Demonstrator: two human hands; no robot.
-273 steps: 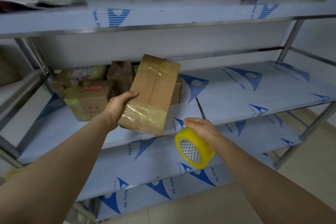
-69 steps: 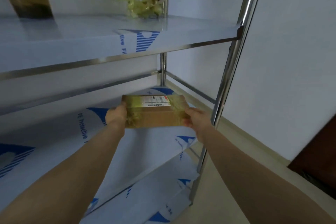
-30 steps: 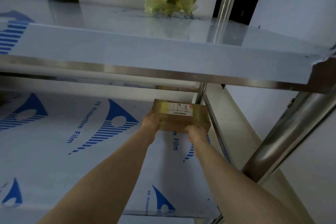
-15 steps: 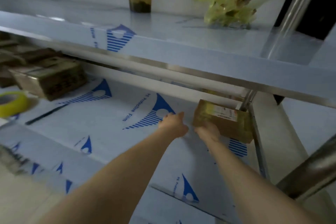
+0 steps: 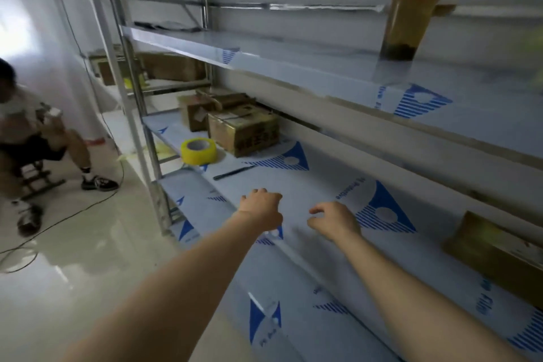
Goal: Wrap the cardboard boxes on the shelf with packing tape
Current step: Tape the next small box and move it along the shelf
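Both hands hover empty over the shelf, left hand loosely curled, right hand slack; tape roll sits beside the cardboard boxes far left; reaching blind might knock the roll off the edge.

Wrapped box at lower right of frame is blurred, its label unreadable and its far end hidden under the upper shelf. A yellow-green smear at right edge can't be identified. Seated person at left edge is cut off and blurred. Boxes at centre left: print too small to read. Both forearms run off the bottom edge.
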